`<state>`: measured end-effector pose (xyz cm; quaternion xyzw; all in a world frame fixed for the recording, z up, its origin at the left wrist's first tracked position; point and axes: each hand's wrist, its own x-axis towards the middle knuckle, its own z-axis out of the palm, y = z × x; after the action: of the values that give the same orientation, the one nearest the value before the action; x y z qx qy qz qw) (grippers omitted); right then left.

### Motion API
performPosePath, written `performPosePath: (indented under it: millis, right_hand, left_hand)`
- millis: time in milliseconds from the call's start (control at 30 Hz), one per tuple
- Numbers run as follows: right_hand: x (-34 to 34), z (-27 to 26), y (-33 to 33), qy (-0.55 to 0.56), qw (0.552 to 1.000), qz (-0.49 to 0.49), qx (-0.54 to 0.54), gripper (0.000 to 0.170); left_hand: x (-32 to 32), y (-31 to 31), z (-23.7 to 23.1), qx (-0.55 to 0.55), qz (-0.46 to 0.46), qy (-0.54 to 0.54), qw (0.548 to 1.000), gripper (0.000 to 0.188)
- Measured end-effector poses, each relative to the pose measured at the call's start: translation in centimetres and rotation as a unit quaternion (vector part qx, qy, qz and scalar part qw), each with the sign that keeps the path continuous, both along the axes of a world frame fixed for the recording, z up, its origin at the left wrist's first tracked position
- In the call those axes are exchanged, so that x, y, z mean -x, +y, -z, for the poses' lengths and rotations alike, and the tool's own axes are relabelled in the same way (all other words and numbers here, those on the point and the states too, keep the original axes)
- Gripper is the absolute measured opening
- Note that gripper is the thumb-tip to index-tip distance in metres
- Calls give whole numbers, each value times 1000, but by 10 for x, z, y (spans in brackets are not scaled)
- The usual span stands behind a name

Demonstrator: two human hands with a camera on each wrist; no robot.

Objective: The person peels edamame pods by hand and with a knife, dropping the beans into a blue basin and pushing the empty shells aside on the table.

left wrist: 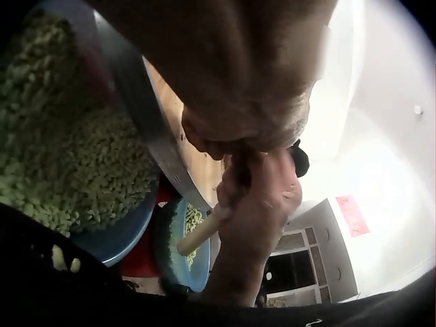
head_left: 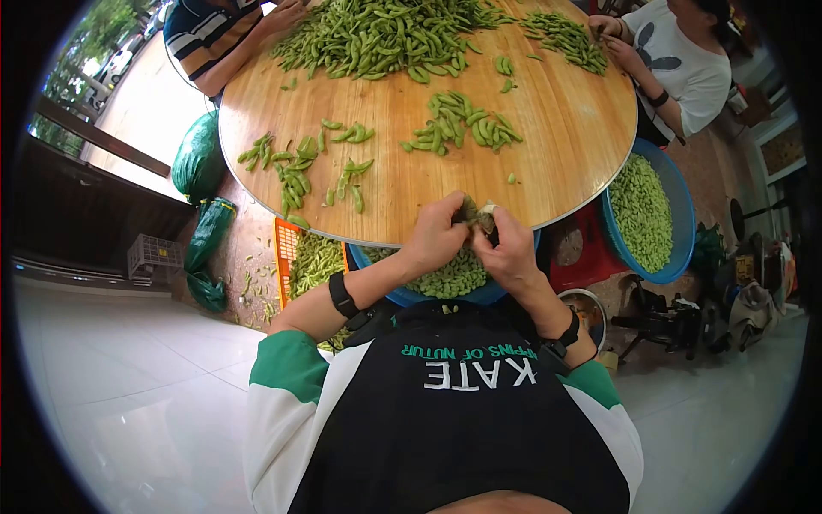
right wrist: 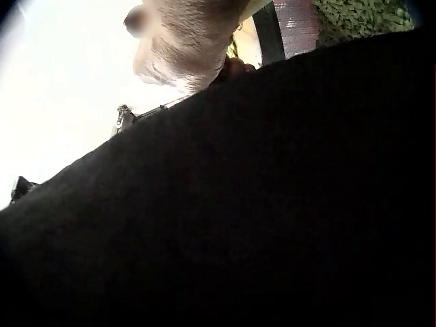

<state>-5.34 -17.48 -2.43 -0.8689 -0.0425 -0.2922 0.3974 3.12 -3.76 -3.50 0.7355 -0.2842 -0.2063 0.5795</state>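
At the table's near edge, the left hand (head_left: pixel 437 231) and right hand (head_left: pixel 511 250) meet with bent fingers. Between them they pinch a small grey-green thing (head_left: pixel 485 219), too small to identify. In the left wrist view, the left hand (left wrist: pixel 245 116) is close to the right hand (left wrist: pixel 262 197), and a pale tube-like piece (left wrist: pixel 199 235) sticks out beside the latter. Dark cloth covers much of the right wrist view, below the right hand (right wrist: pixel 191 44). Green pods (head_left: pixel 445 124) lie in loose groups on the round wooden table (head_left: pixel 360 206); a large heap (head_left: pixel 377 38) is farther back.
Below the hands, a blue basin (head_left: pixel 411 295) holds shelled beans. Another blue basin (head_left: pixel 681 206) of beans stands at the right, an orange crate (head_left: pixel 286 257) of pods at the left. Two other people sit across the table, one at each side. Green sacks (head_left: pixel 199 154) stand at far left.
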Motion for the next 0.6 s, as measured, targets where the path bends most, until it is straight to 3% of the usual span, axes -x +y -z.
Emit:
performPosePath:
  millis: [133, 200, 333, 400, 433, 533, 600]
  right_hand:
    - [2, 0, -6, -6, 1000, 16, -6, 26]
    - [3, 2, -5, -1, 999, 38, 7, 29]
    - [4, 4, -8, 3, 1000, 11, 19, 30]
    - [1, 8, -15, 30, 999, -2, 22, 28]
    - [1, 6, -16, 30, 999, -2, 22, 28]
    - [8, -5, -23, 70, 997, -25, 34, 25]
    - [7, -10, -36, 238, 936, -236, -110, 19]
  left_hand:
    - [7, 4, -17, -4, 11, -117, 993, 14]
    - [4, 3, -16, 12, 21, 27, 999, 17]
    - [7, 10, -24, 14, 32, 32, 999, 17]
    - [16, 16, -39, -89, 51, -6, 995, 14]
    - [14, 19, -41, -89, 51, -6, 995, 14]
    - [3, 41, -54, -67, -21, -155, 985, 16]
    - [-20, 65, -55, -95, -91, -278, 952, 14]
